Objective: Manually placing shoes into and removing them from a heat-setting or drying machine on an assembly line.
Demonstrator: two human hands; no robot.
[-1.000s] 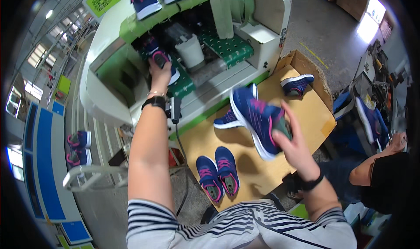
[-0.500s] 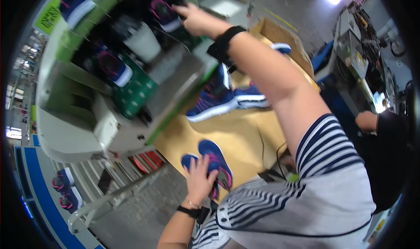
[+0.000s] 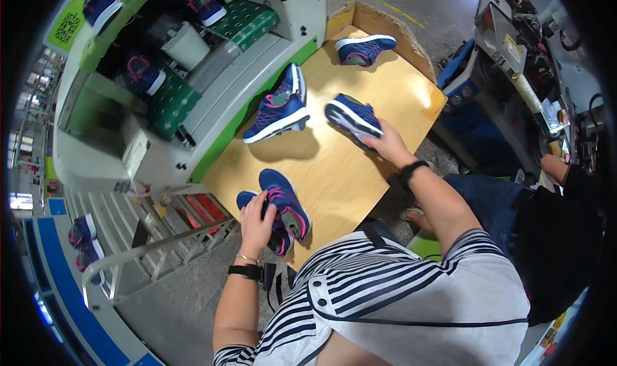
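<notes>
A pair of navy sneakers with pink laces, one of them this sneaker (image 3: 286, 202), stands at the table's near left edge. My left hand (image 3: 256, 223) has its fingers curled over the left shoe of the pair, the thumb near the other. At the table's middle right, my right hand (image 3: 389, 145) grips a navy sneaker (image 3: 353, 118) by one end; it is tilted on its side, its sole partly showing. Left of it, another navy sneaker (image 3: 277, 118) leans against a second shoe (image 3: 294, 83). A further sneaker (image 3: 365, 48) lies at the far end.
A pale machine (image 3: 270, 61) borders the wooden table (image 3: 347, 192) on the left. Inside it, sneakers (image 3: 144, 75) sit on green dotted pads (image 3: 173, 109) around a white box (image 3: 186, 44). A slatted metal rack (image 3: 160, 237) stands at lower left. Another person's arm (image 3: 554, 168) is at right.
My right hand has come back from the machine to the table and now holds a sneaker. A sneaker now sits on the machine's far pad. My left hand stays on the near pair.
</notes>
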